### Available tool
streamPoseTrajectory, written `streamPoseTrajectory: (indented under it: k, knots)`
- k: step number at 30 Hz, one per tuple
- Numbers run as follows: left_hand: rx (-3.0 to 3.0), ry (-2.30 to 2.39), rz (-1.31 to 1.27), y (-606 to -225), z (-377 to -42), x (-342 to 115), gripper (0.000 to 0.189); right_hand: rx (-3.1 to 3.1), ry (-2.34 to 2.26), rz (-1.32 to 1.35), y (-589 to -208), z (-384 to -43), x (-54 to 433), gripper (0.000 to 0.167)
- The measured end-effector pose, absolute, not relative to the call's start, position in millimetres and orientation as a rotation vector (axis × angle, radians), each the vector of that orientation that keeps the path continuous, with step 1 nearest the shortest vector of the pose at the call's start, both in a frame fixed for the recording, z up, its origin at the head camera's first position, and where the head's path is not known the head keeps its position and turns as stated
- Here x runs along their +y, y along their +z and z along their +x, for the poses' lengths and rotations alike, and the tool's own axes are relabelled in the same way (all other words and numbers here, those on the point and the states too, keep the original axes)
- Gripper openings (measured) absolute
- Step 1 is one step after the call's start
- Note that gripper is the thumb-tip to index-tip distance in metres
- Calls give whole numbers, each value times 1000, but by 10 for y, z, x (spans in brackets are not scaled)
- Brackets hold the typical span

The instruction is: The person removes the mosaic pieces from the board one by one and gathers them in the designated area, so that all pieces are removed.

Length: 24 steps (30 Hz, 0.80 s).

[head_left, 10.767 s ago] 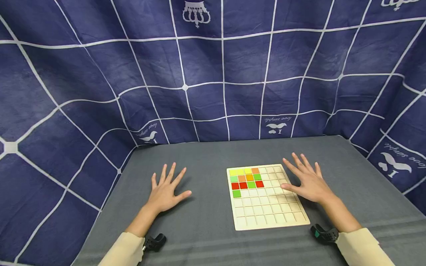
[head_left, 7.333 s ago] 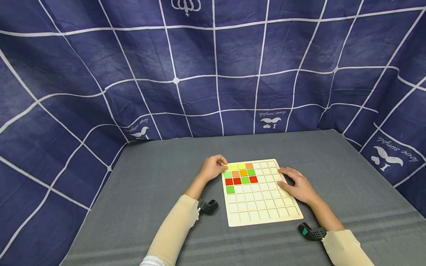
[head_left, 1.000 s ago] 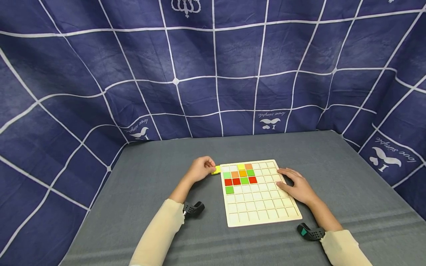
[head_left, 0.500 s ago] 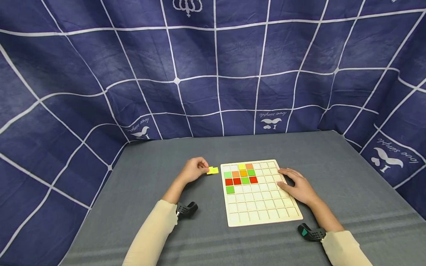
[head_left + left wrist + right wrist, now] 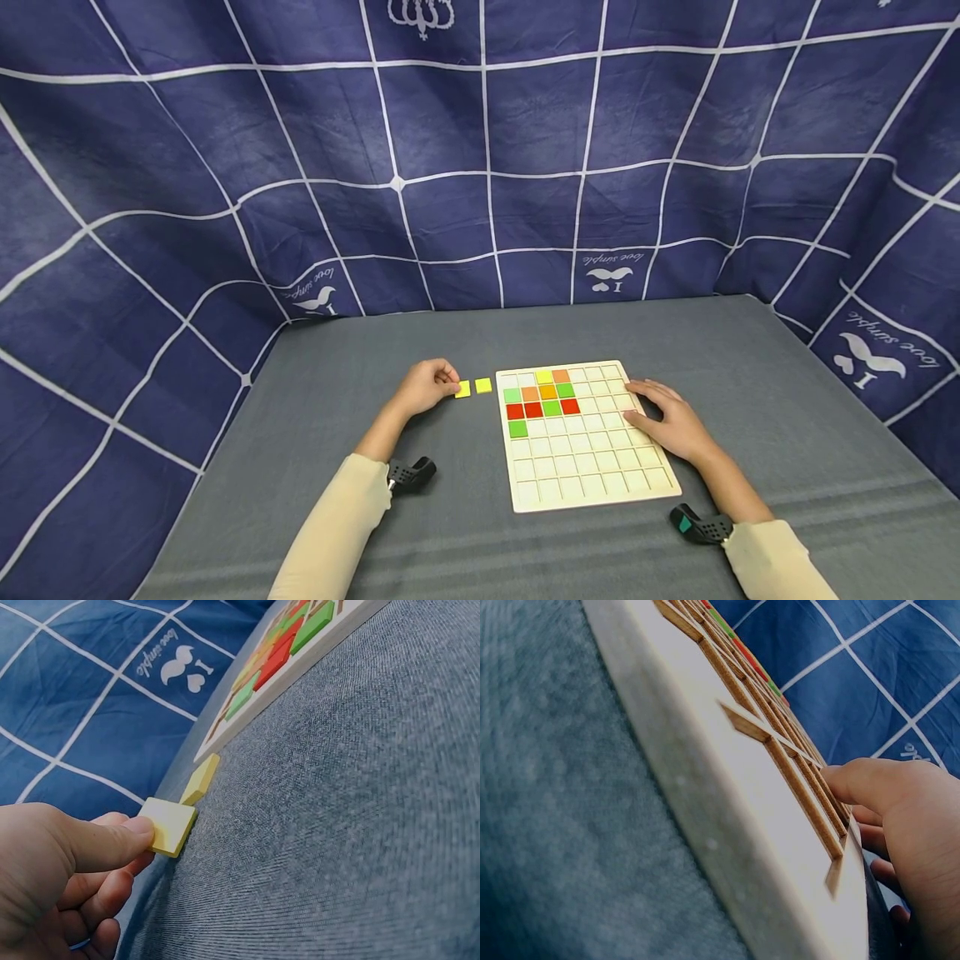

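Note:
Thumb and fingers of my left hand [image 5: 429, 385] pinch a small square yellow tile [image 5: 171, 823], left of the board. A second yellow tile [image 5: 483, 385] lies on the grey cloth between that hand and the board. The pale wooden grid board [image 5: 592, 458] holds coloured square tiles in its upper-left cells, among them red tiles [image 5: 532, 409], a mint-green tile [image 5: 512, 395] and an orange tile [image 5: 548, 392]. Two cells at its top-left corner are bare. My right hand [image 5: 667, 421] rests at the board's right edge, thumb and relaxed fingers touching it.
Grey cloth [image 5: 450, 533] covers the table under the board. Behind and at both sides hangs a navy curtain [image 5: 442, 233] with white grid lines. A black wrist device [image 5: 411, 475] sits at the left cuff and another black device [image 5: 701, 525] at the right.
Two yellow tiles have left the board's top-left cells. Over the last second my left hand moved left; one tile now lies separately on the cloth. My right hand has stayed at the board's edge.

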<state>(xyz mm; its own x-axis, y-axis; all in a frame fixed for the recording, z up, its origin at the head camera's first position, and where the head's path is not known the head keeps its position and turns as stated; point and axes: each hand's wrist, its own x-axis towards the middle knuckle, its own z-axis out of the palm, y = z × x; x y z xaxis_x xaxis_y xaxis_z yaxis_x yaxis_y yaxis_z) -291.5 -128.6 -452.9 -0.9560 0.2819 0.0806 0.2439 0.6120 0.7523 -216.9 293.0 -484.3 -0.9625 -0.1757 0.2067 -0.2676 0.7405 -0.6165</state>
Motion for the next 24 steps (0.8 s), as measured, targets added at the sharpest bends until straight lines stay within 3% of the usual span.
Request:
streamPoseTrajectory:
  k: [24]
  knots:
    - [2865, 1220, 450, -4563, -2923, -1239, 6, -2784, 1023, 360, -4830, -2157, 2924, 54]
